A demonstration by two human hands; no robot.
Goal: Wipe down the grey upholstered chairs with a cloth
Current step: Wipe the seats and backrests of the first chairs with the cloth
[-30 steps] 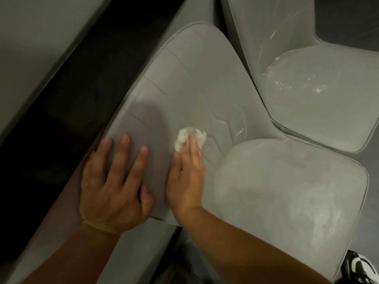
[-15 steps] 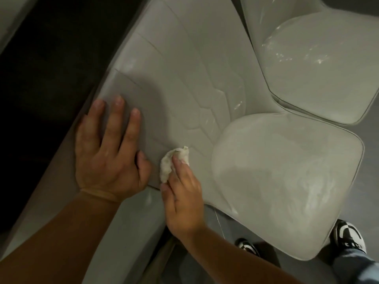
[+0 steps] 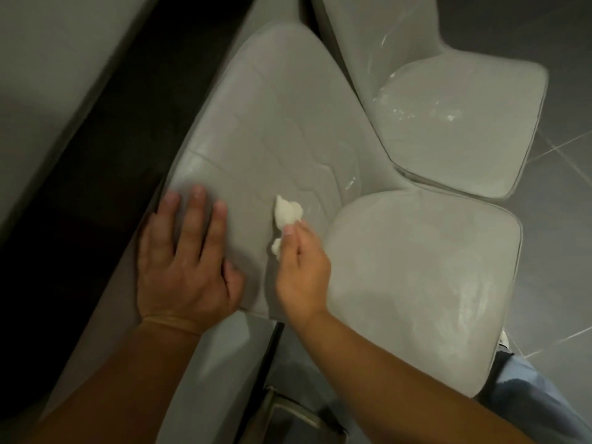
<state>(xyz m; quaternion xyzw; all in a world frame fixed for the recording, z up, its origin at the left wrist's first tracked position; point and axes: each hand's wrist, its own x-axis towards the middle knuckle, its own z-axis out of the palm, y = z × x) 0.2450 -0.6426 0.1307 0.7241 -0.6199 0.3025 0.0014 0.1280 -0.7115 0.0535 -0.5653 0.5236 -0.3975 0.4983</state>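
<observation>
While our left hand [image 3: 184,264] lies flat on the chair backrest [image 3: 275,129], our right hand [image 3: 301,267] pinches the cloth [image 3: 288,213] against it.

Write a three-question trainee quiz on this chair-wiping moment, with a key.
1. True or false: the left hand lies flat on the near chair's backrest.
2. Which hand holds the white cloth? A. left B. right C. neither
3. Fill in: shiny wet streaks show on the seat of the ____ chair.

Key: 1 true. 2 B, the right hand pinches it. 3 far.
</observation>
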